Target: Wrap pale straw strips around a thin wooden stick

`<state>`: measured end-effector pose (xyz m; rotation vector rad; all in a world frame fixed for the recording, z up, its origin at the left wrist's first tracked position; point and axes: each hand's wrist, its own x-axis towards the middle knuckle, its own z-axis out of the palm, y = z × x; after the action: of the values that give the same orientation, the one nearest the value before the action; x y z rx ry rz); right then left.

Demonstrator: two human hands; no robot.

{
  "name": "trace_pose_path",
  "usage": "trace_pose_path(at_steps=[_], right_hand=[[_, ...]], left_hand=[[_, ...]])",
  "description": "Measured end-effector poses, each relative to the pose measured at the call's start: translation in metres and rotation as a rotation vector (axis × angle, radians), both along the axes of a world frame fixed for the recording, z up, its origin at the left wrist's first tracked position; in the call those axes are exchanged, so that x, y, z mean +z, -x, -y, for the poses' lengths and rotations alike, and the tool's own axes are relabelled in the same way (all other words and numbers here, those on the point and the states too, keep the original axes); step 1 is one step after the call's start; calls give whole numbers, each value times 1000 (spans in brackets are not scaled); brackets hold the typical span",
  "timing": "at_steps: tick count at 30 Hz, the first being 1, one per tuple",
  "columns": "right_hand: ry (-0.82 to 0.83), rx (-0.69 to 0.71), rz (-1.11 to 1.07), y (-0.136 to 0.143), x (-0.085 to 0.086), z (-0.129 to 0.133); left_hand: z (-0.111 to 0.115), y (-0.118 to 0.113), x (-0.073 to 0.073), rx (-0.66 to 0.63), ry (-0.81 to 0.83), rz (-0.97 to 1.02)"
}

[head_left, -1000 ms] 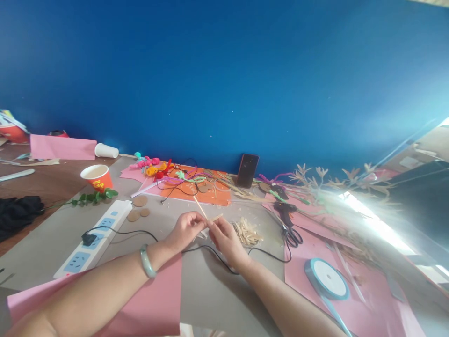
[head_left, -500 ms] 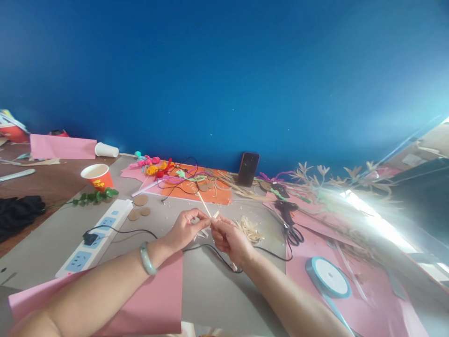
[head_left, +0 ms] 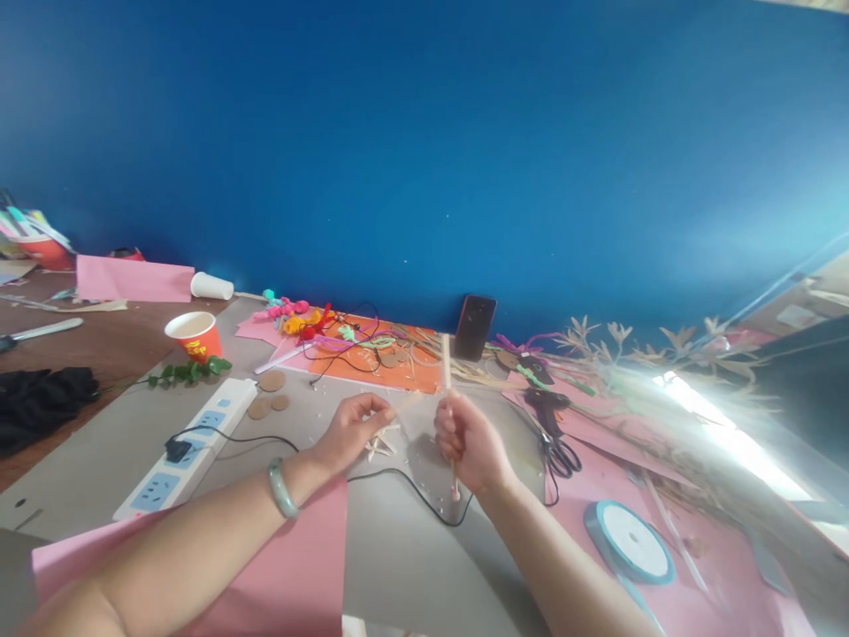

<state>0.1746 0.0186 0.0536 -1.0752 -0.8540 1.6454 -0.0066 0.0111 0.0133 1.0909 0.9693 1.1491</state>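
Observation:
My right hand (head_left: 472, 442) is closed round a thin pale stick (head_left: 446, 358) held roughly upright. The stick's upper end rises above my fist, and a rounded pinkish tip shows below it. Left of it, my left hand (head_left: 355, 433) has thumb and forefinger pinched together on a thin pale strip (head_left: 408, 405), smeared by motion and pointing up to the right. The hands are apart. Several short pale strips (head_left: 381, 442) lie on the grey board (head_left: 404, 566) beside my left fingertips. The larger heap of strips is hidden behind my right hand.
A power strip (head_left: 189, 451), wooden discs (head_left: 271, 380) and a red paper cup (head_left: 195, 336) stand left. Behind are orange paper (head_left: 398, 376) with pipe cleaners and a phone (head_left: 476, 327). Scissors (head_left: 561, 456), a glue gun (head_left: 547, 402) and a ribbon roll (head_left: 630, 541) lie right.
My hands have separated from where they met. My right hand has moved right and up with the stick, which now stands upright. My left hand stays about in place. The view has shifted slightly.

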Motion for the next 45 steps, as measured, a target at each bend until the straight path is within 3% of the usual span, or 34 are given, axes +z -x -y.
trace_pose_path(at_steps=[6,12,21,30,39,45], right_hand=[[-88,185,265,24,-19,18],[-166,145,350,27,-18,23],[-336,113,520,24,-12,22],[-308,107,418,24,-13,22],[-48,246,123,14,-11,14],[-71,35,4,-9,6,-1]], left_hand=[[2,-1,-1,55,-74,-143],[2,-4,-4,41,-54,-135],[8,-8,4,0,17,-19],[5,-5,3,-21,-64,-118],[1,-1,3,-31,-48,-118],[-3,1,-2,7,58,75]])
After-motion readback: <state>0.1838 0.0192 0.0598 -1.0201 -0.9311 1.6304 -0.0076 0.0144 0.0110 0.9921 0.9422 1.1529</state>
